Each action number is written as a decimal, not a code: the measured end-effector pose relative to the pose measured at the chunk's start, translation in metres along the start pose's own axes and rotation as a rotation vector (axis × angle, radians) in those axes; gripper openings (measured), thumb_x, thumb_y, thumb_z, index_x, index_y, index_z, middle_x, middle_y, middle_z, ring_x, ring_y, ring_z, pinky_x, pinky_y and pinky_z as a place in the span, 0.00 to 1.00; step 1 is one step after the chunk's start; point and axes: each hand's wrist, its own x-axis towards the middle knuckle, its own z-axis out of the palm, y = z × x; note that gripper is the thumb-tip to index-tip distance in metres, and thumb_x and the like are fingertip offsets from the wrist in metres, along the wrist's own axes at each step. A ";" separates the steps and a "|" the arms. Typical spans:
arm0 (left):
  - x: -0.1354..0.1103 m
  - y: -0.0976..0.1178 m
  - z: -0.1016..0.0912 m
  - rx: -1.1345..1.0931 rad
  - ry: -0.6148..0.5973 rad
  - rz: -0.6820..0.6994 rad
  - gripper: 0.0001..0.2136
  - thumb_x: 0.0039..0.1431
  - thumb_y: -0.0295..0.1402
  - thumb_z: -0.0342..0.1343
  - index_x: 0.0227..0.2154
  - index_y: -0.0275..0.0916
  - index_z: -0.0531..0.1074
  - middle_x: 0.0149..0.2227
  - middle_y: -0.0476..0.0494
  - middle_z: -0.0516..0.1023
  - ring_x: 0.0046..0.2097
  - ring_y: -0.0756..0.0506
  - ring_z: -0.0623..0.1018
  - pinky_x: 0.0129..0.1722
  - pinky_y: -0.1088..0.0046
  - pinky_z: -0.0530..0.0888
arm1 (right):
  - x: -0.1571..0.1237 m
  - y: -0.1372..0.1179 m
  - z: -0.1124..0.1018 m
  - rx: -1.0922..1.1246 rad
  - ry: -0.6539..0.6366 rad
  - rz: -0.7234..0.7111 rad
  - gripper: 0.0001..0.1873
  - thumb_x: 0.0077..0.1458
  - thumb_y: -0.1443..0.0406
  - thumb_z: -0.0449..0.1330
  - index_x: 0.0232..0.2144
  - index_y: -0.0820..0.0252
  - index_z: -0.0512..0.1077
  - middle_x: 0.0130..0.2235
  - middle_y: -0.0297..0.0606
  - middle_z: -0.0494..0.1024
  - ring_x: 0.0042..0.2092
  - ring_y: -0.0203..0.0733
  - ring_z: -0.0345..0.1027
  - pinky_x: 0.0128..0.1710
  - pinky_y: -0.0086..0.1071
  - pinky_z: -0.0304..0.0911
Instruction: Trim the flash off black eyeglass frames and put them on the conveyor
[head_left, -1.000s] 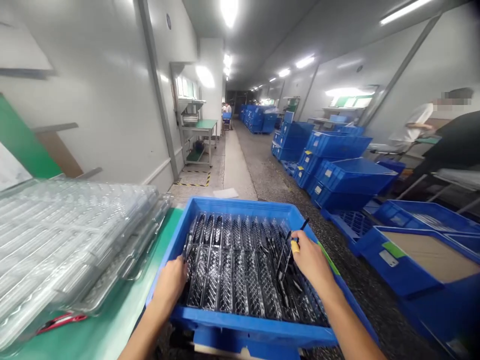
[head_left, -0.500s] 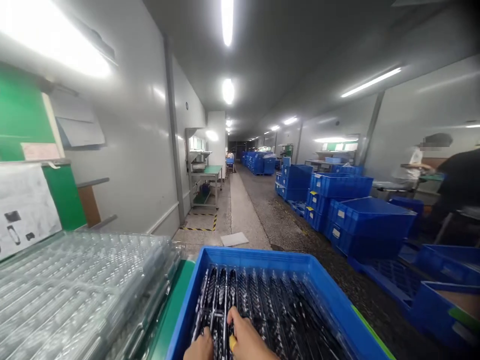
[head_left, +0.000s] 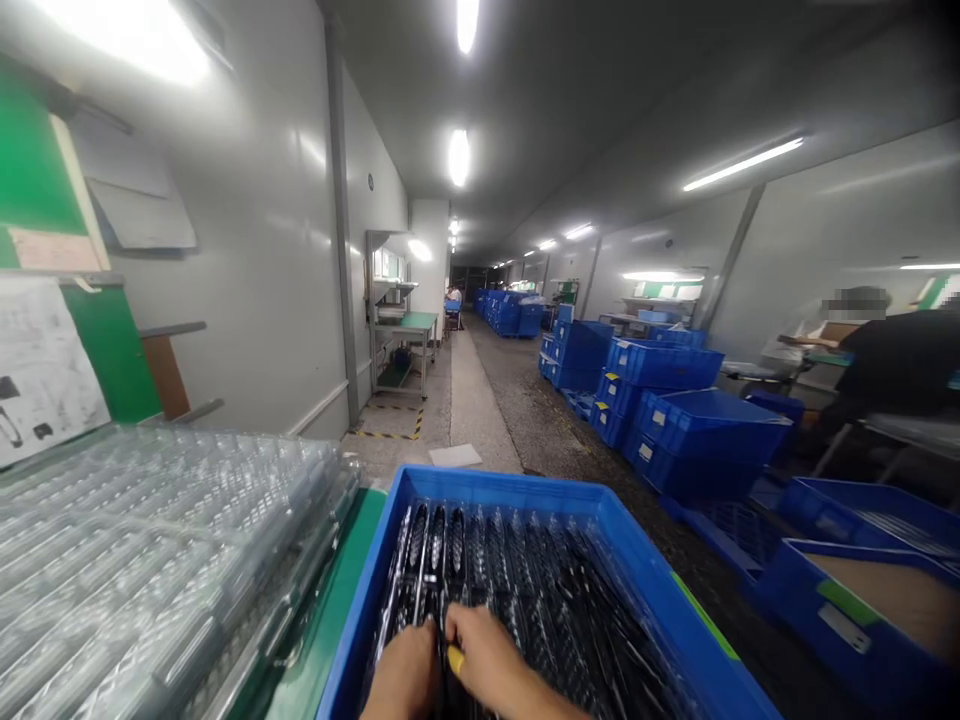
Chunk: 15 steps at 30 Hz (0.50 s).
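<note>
In the head view a clear plastic tray [head_left: 517, 560] with long slots lies inside a blue crate [head_left: 502, 480]. Black slender parts [head_left: 437, 540] fill slots at its far left, and a loose heap of similar black pieces [head_left: 600, 620] lies over the right side. My left hand [head_left: 405, 670] is over the tray's near left part, fingers curled in. Close beside it, my right hand [head_left: 484, 645], with a yellow band on one finger, is closed, thumb and forefinger pointing to the left hand. Whatever the fingertips grip is hidden.
Stacked clear trays [head_left: 165, 540] stand on the green table [head_left: 337, 570] to my left. Blue crates [head_left: 667, 430] are piled at the right, with an open crate [head_left: 862, 610] nearer. A person in dark clothing [head_left: 900, 370] is at the far right.
Both my hands appear farther up in view, and the left has come closer to the right. The camera has tilted down a little, shifting the whole scene upward.
</note>
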 end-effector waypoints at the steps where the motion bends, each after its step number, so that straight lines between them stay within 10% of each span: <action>1: 0.000 -0.001 0.001 -0.013 0.012 0.003 0.14 0.63 0.37 0.53 0.47 0.35 0.71 0.44 0.41 0.76 0.46 0.43 0.77 0.47 0.57 0.74 | 0.001 0.003 0.001 0.008 -0.003 -0.007 0.09 0.62 0.63 0.59 0.41 0.64 0.72 0.40 0.38 0.75 0.43 0.43 0.70 0.44 0.42 0.68; 15: 0.013 -0.009 0.012 -0.061 -0.130 0.178 0.19 0.53 0.30 0.61 0.48 0.34 0.70 0.46 0.38 0.79 0.47 0.42 0.78 0.49 0.64 0.71 | -0.010 -0.001 -0.015 0.023 -0.138 0.103 0.11 0.61 0.60 0.60 0.41 0.63 0.72 0.41 0.39 0.75 0.41 0.42 0.71 0.42 0.40 0.69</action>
